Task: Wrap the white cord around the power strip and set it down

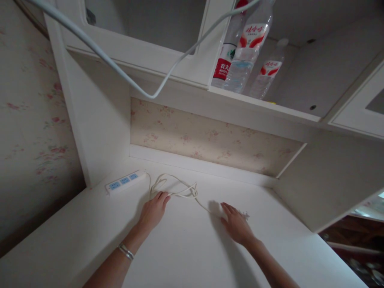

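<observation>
Pale cable (120, 72) sags in a V across the top of the view, in front of the white cabinet (97, 116). Floral wallpaper (216, 138) shows behind the low opening, above the white desktop (180, 248). Three clear bottles (246, 54) stand on a shelf at upper right. On the desktop, a power strip (126, 181) lies at the left, its cream cord (181, 195) looped beside it. The left hand (155, 209) has thumb and fingers closed on the loops' near edge. The right hand (235, 224) holds its thumb apart from its fingers near the cord's trailing length; whether it grips that, I cannot tell. A silvery bracelet (126, 252) circles the left wrist.
</observation>
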`<state>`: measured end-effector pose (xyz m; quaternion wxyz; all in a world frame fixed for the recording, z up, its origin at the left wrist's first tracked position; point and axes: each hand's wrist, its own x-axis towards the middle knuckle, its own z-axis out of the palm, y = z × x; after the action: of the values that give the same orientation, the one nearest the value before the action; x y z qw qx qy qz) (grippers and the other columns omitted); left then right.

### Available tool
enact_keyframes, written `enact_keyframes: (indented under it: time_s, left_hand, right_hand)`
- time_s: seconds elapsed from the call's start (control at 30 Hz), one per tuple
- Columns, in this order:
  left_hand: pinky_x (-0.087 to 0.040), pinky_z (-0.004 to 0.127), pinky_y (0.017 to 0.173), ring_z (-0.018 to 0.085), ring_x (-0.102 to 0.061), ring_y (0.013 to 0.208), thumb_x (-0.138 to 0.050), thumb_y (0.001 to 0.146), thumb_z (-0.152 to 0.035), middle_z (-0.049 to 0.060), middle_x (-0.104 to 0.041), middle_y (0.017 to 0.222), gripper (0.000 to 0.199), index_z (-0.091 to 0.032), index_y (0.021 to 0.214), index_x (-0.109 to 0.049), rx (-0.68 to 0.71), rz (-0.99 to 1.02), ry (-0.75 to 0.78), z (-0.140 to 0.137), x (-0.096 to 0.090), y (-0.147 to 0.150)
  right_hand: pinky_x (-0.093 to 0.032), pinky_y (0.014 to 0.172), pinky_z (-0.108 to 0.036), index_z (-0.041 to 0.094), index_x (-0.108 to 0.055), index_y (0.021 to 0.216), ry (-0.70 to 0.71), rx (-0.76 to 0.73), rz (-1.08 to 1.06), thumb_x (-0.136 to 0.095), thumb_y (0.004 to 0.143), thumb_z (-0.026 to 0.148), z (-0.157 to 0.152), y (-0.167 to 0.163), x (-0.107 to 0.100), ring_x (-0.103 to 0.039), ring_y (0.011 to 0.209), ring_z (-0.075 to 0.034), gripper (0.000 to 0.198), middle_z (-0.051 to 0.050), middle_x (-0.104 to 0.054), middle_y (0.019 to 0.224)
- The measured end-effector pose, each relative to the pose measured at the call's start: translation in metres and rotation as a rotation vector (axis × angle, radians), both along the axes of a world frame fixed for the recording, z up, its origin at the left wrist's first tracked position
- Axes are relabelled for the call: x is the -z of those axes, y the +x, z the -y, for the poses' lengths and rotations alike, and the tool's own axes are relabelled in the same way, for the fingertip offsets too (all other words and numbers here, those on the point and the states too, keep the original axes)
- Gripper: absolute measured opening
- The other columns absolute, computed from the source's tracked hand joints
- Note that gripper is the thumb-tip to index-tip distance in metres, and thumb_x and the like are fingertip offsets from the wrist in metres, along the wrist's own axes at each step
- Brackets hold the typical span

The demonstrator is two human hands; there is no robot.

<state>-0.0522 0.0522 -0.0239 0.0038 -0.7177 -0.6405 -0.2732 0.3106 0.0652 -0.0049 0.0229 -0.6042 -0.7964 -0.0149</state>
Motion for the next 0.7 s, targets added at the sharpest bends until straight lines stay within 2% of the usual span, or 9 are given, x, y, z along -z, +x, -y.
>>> enact_keyframes:
  time_s: [0.07,0.1,0.2,0.27,0.37,0.43,0.53,0.7]
  left_hand:
    - [-0.048,0.028,0.067,0.020,-0.065,0.087,-0.034,0.098,-0.034,0.005,-0.066,0.102,0.028,-0.024,0.107,-0.058,0.075,0.060,0.021,0.001,0.002,-0.003]
    - [-0.049,0.028,0.070,0.019,-0.065,0.088,-0.035,0.098,-0.034,0.005,-0.066,0.101,0.027,-0.024,0.106,-0.059,0.111,0.094,0.034,0.001,0.003,-0.005]
    - [-0.049,0.027,0.079,0.017,-0.064,0.090,-0.039,0.096,-0.033,0.004,-0.065,0.098,0.023,-0.024,0.103,-0.060,0.206,0.193,0.071,0.001,0.005,-0.010]
    - [-0.050,0.026,0.078,0.016,-0.063,0.088,-0.041,0.095,-0.031,0.003,-0.065,0.096,0.022,-0.024,0.102,-0.061,0.243,0.246,0.086,0.000,0.006,-0.012]
    - [-0.050,0.025,0.077,0.015,-0.063,0.086,-0.041,0.095,-0.031,0.003,-0.063,0.098,0.023,-0.025,0.103,-0.062,0.250,0.304,0.121,-0.002,0.005,-0.014]
    - [-0.050,0.025,0.079,0.014,-0.063,0.086,-0.043,0.095,-0.033,0.004,-0.061,0.103,0.024,-0.025,0.105,-0.063,0.210,0.315,0.163,-0.004,0.005,-0.016]
    - [-0.050,0.024,0.076,0.012,-0.063,0.078,-0.044,0.094,-0.036,0.004,-0.059,0.105,0.026,-0.027,0.106,-0.066,0.115,0.292,0.204,-0.005,0.005,-0.021]
    - [-0.049,0.024,0.072,0.013,-0.063,0.075,-0.046,0.093,-0.038,0.004,-0.062,0.095,0.028,-0.026,0.105,-0.068,0.008,0.274,0.244,-0.009,0.005,-0.029]
  right_hand:
    - [-0.029,0.108,-0.036,0.006,-0.034,0.143,0.022,-0.012,-0.103,-0.045,0.086,0.029,-0.011,-0.040,0.012,-0.038,0.132,-0.025,0.062,-0.016,-0.039,0.146]
    - [-0.032,0.106,-0.034,0.004,-0.034,0.142,0.027,-0.013,-0.145,-0.045,0.087,0.029,-0.017,-0.058,0.017,-0.043,0.128,-0.024,0.061,-0.018,-0.043,0.142]
    - [-0.036,0.099,-0.034,0.008,-0.047,0.131,0.069,-0.005,-0.205,-0.041,0.090,0.025,-0.030,-0.101,0.027,-0.053,0.115,-0.024,0.045,-0.017,-0.058,0.126]
    - [-0.037,0.096,-0.034,0.013,-0.058,0.119,0.093,-0.010,-0.214,-0.037,0.093,0.024,-0.033,-0.116,0.030,-0.056,0.108,-0.023,0.035,-0.014,-0.063,0.115]
    - [-0.038,0.090,-0.032,0.017,-0.062,0.109,0.130,-0.077,-0.240,-0.031,0.097,0.027,-0.029,-0.117,0.034,-0.058,0.098,-0.021,0.035,-0.010,-0.066,0.102]
    - [-0.039,0.085,-0.029,0.018,-0.060,0.114,0.151,-0.151,-0.248,-0.028,0.098,0.026,-0.025,-0.100,0.036,-0.059,0.093,-0.019,0.037,-0.009,-0.066,0.099]
    - [-0.041,0.079,-0.027,0.021,-0.057,0.122,0.142,-0.170,-0.196,-0.028,0.097,0.024,-0.021,-0.049,0.037,-0.061,0.085,-0.018,0.039,-0.008,-0.064,0.100]
    - [-0.045,0.071,-0.029,0.026,-0.057,0.122,0.055,0.115,-0.090,-0.024,0.096,0.034,-0.020,0.067,0.023,-0.065,0.086,-0.020,0.044,-0.008,-0.064,0.110]
